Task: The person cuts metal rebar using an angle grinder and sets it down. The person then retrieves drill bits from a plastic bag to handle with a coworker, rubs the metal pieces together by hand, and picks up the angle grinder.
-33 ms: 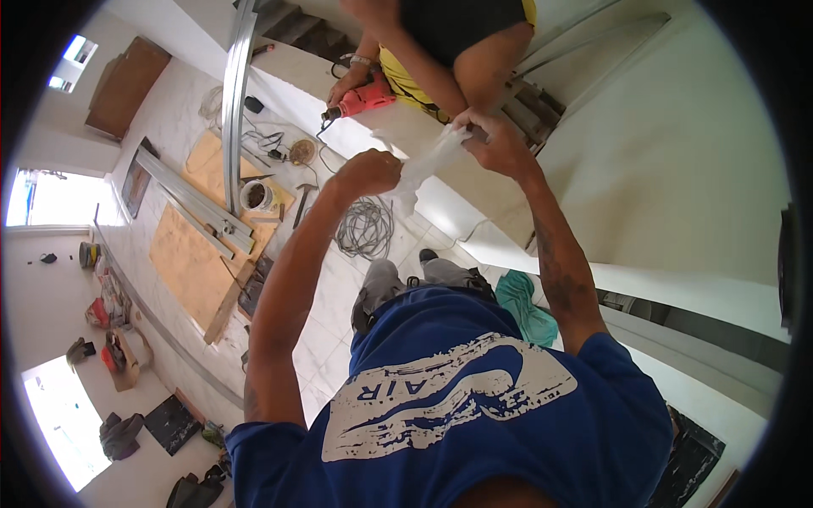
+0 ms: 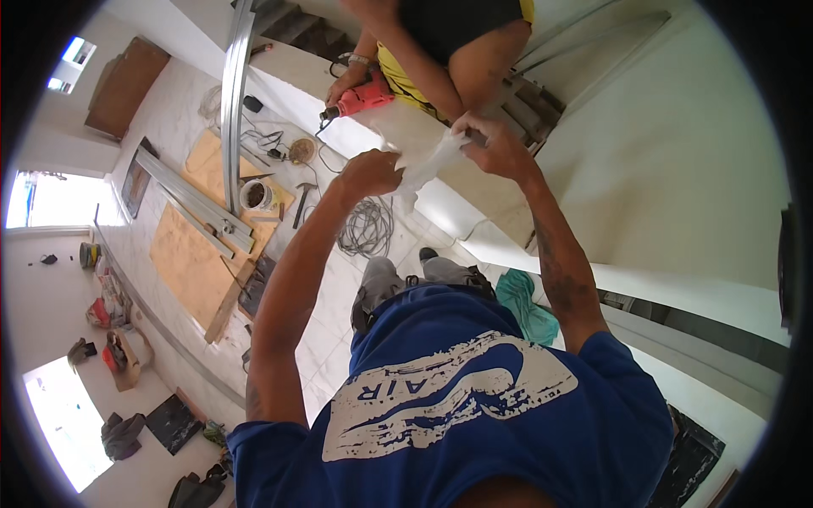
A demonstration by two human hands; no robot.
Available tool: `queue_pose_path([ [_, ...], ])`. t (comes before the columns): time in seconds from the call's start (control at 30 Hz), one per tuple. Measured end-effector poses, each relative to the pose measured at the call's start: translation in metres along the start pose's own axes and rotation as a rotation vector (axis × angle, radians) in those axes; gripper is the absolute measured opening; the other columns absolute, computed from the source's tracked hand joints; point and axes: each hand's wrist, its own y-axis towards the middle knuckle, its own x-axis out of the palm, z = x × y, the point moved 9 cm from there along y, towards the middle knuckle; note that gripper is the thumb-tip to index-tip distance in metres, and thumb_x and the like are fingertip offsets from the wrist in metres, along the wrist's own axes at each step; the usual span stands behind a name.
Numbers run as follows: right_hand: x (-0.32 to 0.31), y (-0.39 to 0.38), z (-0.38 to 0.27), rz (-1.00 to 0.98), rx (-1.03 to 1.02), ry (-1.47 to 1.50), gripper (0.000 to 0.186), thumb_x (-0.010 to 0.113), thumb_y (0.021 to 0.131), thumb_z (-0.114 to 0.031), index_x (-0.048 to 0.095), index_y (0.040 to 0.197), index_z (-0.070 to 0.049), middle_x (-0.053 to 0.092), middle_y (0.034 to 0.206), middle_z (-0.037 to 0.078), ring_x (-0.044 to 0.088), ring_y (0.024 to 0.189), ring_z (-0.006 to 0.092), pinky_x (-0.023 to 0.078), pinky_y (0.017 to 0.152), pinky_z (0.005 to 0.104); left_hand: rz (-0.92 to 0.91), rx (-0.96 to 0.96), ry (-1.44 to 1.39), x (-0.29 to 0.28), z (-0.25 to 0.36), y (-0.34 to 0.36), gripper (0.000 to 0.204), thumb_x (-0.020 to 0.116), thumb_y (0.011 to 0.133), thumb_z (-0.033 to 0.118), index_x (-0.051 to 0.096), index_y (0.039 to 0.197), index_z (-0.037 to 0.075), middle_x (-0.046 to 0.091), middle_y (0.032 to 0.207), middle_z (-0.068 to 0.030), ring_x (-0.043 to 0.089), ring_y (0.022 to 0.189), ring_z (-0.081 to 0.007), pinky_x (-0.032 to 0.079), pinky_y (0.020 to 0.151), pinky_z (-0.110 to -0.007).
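Observation:
A crumpled, whitish translucent plastic bag is stretched between my two hands, in front of a white ledge. My left hand is closed on its left end, fingers curled. On the upper right end, my right hand pinches the plastic between thumb and fingers. What the bag holds, if anything, cannot be made out. Just beyond it another person sits on the ledge, one hand on a red power tool that looks like a drill.
Coiled grey cable lies on the tiled floor below my left hand. Farther left are a hammer, a bucket, a wooden board and metal profiles. An upright metal profile stands by the ledge. Green cloth lies at right.
Both hands keep their grip on the plastic bag. The bag's folds and my left hand have shifted very slightly; the other person is practically still.

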Motion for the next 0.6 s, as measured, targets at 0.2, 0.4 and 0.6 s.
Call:
queue_pose_path([
  [0.2,0.019,-0.019,0.019,-0.233,-0.067,-0.356,0.017,0.064,0.073,-0.011,0.067,0.09,-0.008,0.065,0.082,0.013,0.065,0.077,0.0309,0.052,0.07,0.0404,0.103,-0.163,-0.005,-0.009,-0.012,0.034,0.097,0.077,0.074,0.03,0.019,0.148,0.003,0.055,0.125,-0.0294,0.065,0.091,-0.0452,0.055,0.075,-0.051],
  [0.4,-0.006,-0.031,0.014,-0.115,0.014,-0.653,0.014,0.067,0.069,-0.003,0.066,0.083,-0.006,0.055,0.088,0.011,0.057,0.098,0.0295,0.047,0.086,0.041,0.428,-0.18,-0.087,-0.046,-0.009,0.036,0.091,0.073,0.076,0.022,0.019,0.147,0.005,0.06,0.115,-0.0296,0.066,0.081,-0.045,0.055,0.07,-0.051],
  [0.6,-0.024,-0.052,0.001,0.188,-0.129,-0.826,0.009,0.063,0.071,-0.006,0.067,0.079,-0.004,0.053,0.096,0.016,0.051,0.108,0.0337,0.042,0.1,0.0446,0.505,-0.211,-0.163,-0.036,-0.005,0.034,0.096,0.073,0.077,0.027,0.013,0.15,0.007,0.052,0.128,-0.0312,0.065,0.081,-0.0484,0.054,0.07,-0.055],
])
